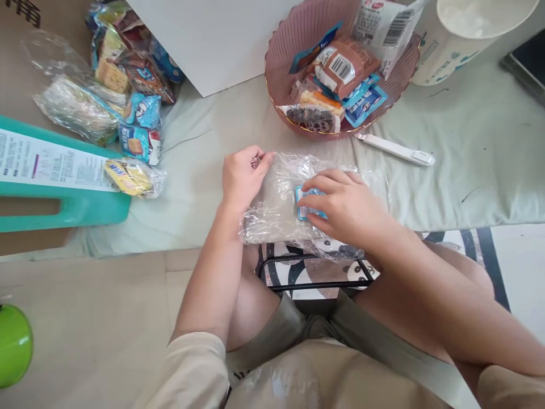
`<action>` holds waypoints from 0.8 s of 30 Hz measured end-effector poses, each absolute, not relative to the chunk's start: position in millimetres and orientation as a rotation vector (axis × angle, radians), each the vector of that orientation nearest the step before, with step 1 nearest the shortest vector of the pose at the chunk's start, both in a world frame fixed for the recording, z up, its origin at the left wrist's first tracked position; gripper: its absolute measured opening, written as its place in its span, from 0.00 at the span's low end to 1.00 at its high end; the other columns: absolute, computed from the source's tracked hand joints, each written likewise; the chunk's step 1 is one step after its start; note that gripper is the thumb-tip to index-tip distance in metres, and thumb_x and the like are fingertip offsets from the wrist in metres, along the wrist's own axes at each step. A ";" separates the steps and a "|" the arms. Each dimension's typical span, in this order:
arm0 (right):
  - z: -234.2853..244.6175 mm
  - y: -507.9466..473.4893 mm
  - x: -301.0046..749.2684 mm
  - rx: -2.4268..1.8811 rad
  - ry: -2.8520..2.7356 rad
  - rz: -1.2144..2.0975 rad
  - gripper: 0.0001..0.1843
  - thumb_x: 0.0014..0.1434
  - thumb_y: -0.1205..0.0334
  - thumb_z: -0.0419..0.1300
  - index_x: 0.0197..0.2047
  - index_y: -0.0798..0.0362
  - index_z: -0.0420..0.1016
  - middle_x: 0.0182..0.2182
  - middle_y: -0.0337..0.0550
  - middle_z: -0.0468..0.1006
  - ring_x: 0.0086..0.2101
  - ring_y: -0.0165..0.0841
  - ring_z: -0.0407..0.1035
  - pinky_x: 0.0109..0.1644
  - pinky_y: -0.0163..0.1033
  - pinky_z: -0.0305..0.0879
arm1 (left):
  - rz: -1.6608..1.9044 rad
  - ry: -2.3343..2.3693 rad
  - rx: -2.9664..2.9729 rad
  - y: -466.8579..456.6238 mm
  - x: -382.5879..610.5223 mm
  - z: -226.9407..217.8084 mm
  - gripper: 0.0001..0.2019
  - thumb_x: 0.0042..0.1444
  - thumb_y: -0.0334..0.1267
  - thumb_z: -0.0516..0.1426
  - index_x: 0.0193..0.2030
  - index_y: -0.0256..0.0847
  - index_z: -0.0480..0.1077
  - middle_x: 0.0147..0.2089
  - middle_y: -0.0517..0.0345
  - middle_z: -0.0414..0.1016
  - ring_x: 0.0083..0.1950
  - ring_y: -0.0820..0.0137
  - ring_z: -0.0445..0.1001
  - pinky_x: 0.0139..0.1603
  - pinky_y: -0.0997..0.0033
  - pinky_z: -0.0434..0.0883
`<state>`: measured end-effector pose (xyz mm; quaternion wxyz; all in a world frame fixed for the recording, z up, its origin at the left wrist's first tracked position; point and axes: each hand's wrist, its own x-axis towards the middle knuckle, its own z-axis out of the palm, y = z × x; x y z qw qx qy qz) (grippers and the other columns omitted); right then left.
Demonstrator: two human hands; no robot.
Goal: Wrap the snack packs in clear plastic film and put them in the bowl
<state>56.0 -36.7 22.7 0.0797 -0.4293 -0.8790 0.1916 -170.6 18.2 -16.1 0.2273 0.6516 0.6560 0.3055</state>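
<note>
A clear plastic bag [279, 199] lies on the pale green cloth [447, 170] in front of me. My left hand [240, 179] pinches the bag's upper left edge, fingers closed. My right hand [344, 204] rests on top of the bag with its fingers curled around a small blue snack packet [303, 200], which seems to lie inside the bag.
A pink bowl [276, 62] full of snack packets stands behind the bag, with a white clip [395, 149] beside it. Several loose snack packs [136, 119] and a teal stool [63, 204] lie at the left. A white cup [460, 40] stands at the back right.
</note>
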 end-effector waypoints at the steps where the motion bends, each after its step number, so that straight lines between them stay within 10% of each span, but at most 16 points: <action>1: 20.8 -36.7 56.1 -1.290 -2.632 0.504 0.12 0.64 0.63 0.62 0.48 0.49 0.84 0.56 0.49 0.81 0.59 0.52 0.69 0.58 0.56 0.65 | 0.835 1.813 1.794 18.0 -171.6 -16.8 0.14 0.62 0.43 0.61 0.28 0.41 0.68 0.21 0.66 0.59 0.25 0.76 0.55 0.31 0.69 0.55; 7: 15.2 -35.8 68.8 -1.443 -2.623 0.383 0.25 0.59 0.55 0.68 0.59 0.51 0.78 0.63 0.58 0.73 0.65 0.61 0.60 0.65 0.66 0.57 | 0.829 1.850 1.776 18.5 -174.0 -17.8 0.13 0.62 0.42 0.61 0.28 0.41 0.68 0.22 0.66 0.60 0.26 0.76 0.56 0.32 0.68 0.56; 19: 16.3 -24.4 85.7 -1.051 -2.439 0.652 0.03 0.63 0.59 0.64 0.39 0.47 0.80 0.59 0.51 0.76 0.66 0.56 0.62 0.65 0.65 0.59 | 0.762 2.019 1.720 19.1 -172.5 -9.5 0.13 0.60 0.41 0.61 0.26 0.41 0.66 0.22 0.64 0.62 0.26 0.74 0.57 0.33 0.69 0.56; 24: 36.1 -16.8 90.5 -0.818 -2.117 0.944 0.04 0.58 0.63 0.67 0.33 0.48 0.76 0.48 0.46 0.81 0.52 0.44 0.75 0.59 0.54 0.69 | 0.744 2.099 1.670 18.9 -172.3 -5.9 0.13 0.60 0.41 0.60 0.26 0.41 0.66 0.22 0.64 0.61 0.27 0.74 0.57 0.33 0.69 0.54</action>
